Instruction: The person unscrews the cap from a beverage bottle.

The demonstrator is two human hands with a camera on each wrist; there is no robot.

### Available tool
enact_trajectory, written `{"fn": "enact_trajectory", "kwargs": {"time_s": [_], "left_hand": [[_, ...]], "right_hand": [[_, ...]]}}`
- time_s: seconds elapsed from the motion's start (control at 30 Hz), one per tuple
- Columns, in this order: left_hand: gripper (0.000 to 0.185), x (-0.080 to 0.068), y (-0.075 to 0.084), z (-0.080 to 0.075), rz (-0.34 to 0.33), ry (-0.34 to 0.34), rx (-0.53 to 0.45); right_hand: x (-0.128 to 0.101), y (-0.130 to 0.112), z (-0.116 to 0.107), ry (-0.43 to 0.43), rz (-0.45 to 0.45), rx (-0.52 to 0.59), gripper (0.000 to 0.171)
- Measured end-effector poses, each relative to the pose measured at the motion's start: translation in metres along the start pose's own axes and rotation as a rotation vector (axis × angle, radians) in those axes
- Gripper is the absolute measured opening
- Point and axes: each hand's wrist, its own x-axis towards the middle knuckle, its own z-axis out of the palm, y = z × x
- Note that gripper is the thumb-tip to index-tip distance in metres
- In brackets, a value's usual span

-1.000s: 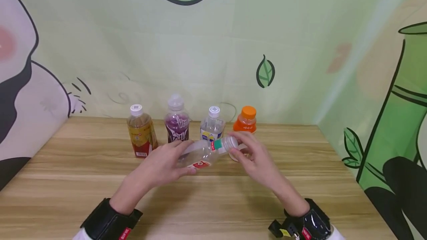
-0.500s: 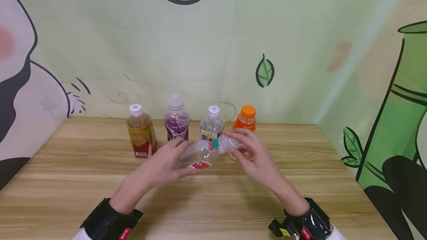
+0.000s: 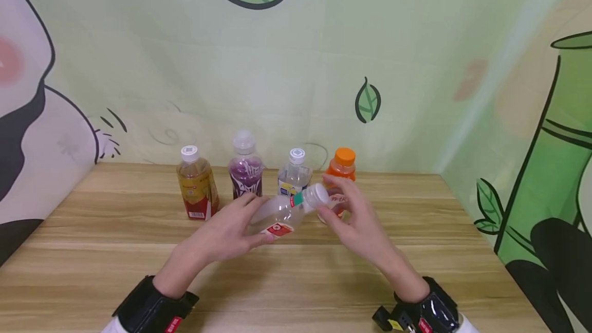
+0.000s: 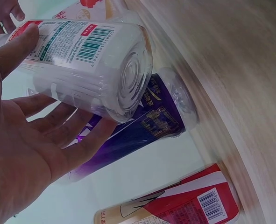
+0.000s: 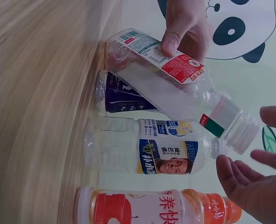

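Observation:
My left hand (image 3: 226, 233) grips a clear plastic bottle (image 3: 279, 215) round its body, thumb on the label side. The bottle is held above the table, tilted, with its neck pointing up and to the right. A whitish cap (image 3: 318, 195) covers its mouth. Near the cap is my right hand (image 3: 356, 220), thumb and fingers spread on either side of it. In the right wrist view, the fingers (image 5: 229, 172) and thumb stand apart from the cap (image 5: 244, 134). The left wrist view shows the bottle's base and barcode, with the left thumb (image 4: 23, 49) across the label.
Behind the hands a row of bottles stands on the wooden table (image 3: 287, 292): an amber one (image 3: 196, 186), a purple one (image 3: 245, 173), a clear one with a blue and yellow label (image 3: 296, 174), and an orange-capped one (image 3: 342, 161). A printed backdrop (image 3: 185, 66) rises behind.
The right hand's fingers have lifted and spread away from the cap, which now shows more fully. The left hand and the bottle have stayed almost in place.

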Motion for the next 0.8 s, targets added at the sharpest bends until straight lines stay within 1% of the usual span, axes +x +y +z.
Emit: {"fn": "enact_trajectory", "kwargs": {"time_s": [0.17,0.27,0.37,0.5,0.8], "left_hand": [[0.077,-0.0004,0.0016,0.0001,0.014,0.011,0.033],[0.075,-0.0008,0.0021,0.0001,0.028,0.019,0.051],[0.074,-0.0014,0.0023,0.0003,0.035,0.024,0.061],[0.073,-0.0020,0.0020,0.0006,0.037,0.023,0.071],[0.075,-0.0018,0.0015,-0.0005,0.010,0.003,0.070]], "right_hand": [[-0.0017,-0.0028,0.0003,0.060,0.083,-0.042,0.032],[-0.0017,-0.0026,0.0011,0.071,0.092,-0.065,0.026],[-0.0020,-0.0031,0.0017,0.069,0.092,-0.080,0.025],[-0.0022,-0.0031,0.0015,0.057,0.072,-0.090,0.028],[-0.0009,-0.0028,-0.0001,0.020,-0.021,-0.099,0.036]]}}
